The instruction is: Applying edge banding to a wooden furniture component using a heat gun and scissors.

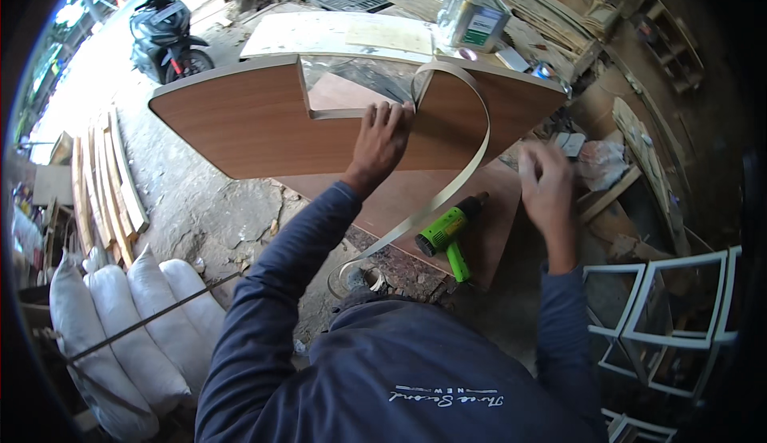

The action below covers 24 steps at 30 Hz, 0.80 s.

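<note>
A brown wood-grain panel with a rectangular notch in its upper edge stands in front of me. My left hand grips its edge at the notch's lower right corner, fingers curled over the rim. A long cream edging strip rises by the notch, loops over to the right and trails down past the panel towards my body. My right hand is raised to the right of the panel, apart from it; motion blurs its bent fingers. A bright green heat gun lies on a flat brown board below the panel.
A clear plastic container stands on the bench behind. White sacks and long timber strips lie at left, with a parked scooter beyond. White frames stand at right, below scrap wood.
</note>
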Motion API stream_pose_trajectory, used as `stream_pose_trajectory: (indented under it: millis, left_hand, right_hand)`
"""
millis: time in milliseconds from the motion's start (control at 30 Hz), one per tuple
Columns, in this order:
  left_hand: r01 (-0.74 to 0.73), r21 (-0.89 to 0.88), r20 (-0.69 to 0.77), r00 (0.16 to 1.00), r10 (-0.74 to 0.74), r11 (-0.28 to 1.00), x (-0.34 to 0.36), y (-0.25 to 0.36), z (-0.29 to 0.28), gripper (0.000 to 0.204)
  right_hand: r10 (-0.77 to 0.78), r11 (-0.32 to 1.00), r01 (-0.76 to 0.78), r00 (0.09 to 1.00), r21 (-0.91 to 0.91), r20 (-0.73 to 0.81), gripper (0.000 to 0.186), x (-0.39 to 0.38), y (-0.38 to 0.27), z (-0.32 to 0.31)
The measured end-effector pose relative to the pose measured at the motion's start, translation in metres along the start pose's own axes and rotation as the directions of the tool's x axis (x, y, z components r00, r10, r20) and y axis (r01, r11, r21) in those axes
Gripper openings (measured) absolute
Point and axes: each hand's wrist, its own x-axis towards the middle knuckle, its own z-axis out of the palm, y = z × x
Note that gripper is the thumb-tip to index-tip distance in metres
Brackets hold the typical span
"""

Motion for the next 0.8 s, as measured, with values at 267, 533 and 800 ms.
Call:
stream_pose_trajectory:
  millis: [267, 533, 800]
  left_hand:
    - [0.130, -0.260, -0.009, 0.991, -0.137, 0.957, 0.008, 0.013, -0.002, 0.054]
    - [0.092, -0.117, -0.074, 0.992, -0.101, 0.989, -0.005, 0.000, 0.033, 0.057]
    - [0.102, -0.119, -0.004, 0.995, -0.103, 0.988, 0.013, 0.016, 0.032, 0.060]
  right_hand:
    - [0.337, 0.941, -0.315, 0.828, -0.124, 0.447, 0.054, -0.214, 0.090, 0.135]
    - [0.535, 0.843, -0.532, 0.817, -0.075, 0.215, 0.069, -0.296, 0.087, 0.241]
    - [0.510, 0.843, -0.535, 0.825, 0.049, 0.242, 0.078, -0.319, 0.096, 0.236]
